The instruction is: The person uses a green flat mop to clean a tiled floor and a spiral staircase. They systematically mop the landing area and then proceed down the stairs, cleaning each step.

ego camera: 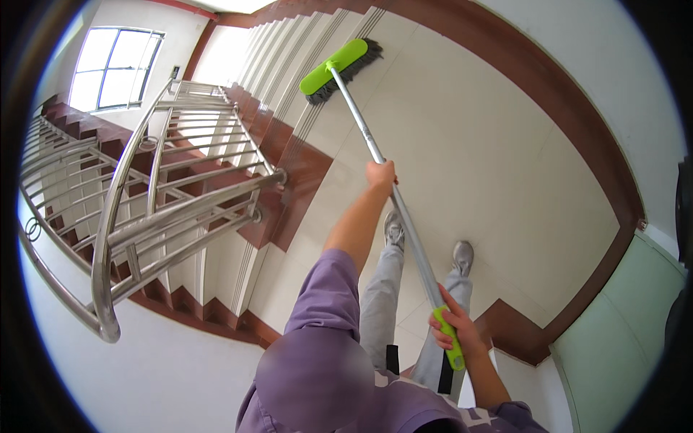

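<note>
A push broom with a lime-green head point(338, 64) and dark grey bristles point(373, 51) reaches away from me. Its head lies across the striped edge where the tiled landing meets a flight of stairs. My left hand point(382, 174) is closed around the middle of the silver metal pole point(416, 238). Lower down, close to my body, my right hand point(457, 326) grips the pole's green plastic handle point(453, 346). The pole runs diagonally between my two hands, above my shoes. Part of the grip is hidden by my fingers.
Stainless steel railings point(184, 222) border the stairwell on the left. White steps point(292, 48) with dark grooved strips lead off beyond the broom, and another flight point(222, 270) lies below left. Beige tiles point(503, 162) reach a red-brown skirting point(590, 113). A pale green door point(612, 325) stands at right.
</note>
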A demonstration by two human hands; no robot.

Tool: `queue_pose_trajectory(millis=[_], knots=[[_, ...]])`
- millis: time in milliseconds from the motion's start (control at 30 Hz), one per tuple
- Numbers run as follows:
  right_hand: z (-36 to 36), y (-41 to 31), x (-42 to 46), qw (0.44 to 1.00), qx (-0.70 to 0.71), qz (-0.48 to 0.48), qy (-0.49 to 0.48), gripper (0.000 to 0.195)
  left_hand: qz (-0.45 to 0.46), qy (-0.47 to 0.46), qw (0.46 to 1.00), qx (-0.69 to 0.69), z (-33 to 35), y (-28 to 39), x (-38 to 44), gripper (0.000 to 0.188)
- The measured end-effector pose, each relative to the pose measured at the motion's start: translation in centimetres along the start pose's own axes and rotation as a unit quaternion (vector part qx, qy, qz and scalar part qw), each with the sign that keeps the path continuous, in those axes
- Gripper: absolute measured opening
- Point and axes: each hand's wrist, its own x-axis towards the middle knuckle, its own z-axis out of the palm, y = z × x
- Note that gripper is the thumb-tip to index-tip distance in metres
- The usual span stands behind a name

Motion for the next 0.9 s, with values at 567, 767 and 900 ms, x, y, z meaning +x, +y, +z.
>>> queue_pose_trajectory(millis=[567, 767, 900], knots=[[-3.1, 9.0, -28.2, 0.927, -0.357, 0.083, 0.076, 0.059, -0.185, -0.041, 0.932, -0.308, -7.6, -25.9, -50.1, 0.065], [5.1, 15.2, -25.0, 0.906, -0.392, 0.145, 0.067, 0.053, 0.017, -0.023, 0.958, -0.286, -22.5, -31.4, -63.3, 0.035], [8.5, 22.7, -31.6, 0.733, -0.667, 0.110, 0.072, 0.067, -0.074, 0.193, 0.897, -0.391, -31.4, -43.9, -73.0, 0.028]])
